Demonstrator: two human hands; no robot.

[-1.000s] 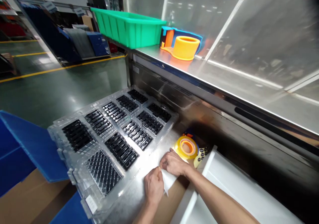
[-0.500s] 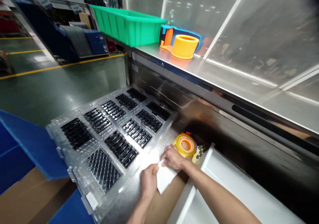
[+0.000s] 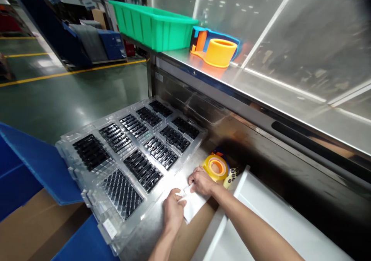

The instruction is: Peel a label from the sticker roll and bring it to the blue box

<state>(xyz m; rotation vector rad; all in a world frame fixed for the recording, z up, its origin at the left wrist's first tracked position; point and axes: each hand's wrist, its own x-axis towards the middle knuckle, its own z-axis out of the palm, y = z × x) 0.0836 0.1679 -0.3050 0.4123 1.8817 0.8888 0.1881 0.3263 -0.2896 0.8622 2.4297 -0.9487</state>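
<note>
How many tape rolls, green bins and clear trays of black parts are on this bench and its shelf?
Tape rolls: 2, small yellow roll near the right hand, large orange roll on the shelf.
Green bin: 1
Clear tray stack: 1
Total: 4

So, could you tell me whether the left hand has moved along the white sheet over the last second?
Yes. The left hand has slid left, away from the yellow tape roll, along the white sheet.

A small white sheet [image 3: 192, 208] lies flat on the steel desk [image 3: 150, 230], just beside the clear trays [image 3: 130, 156], its near edge overhanging brown cardboard.
</note>
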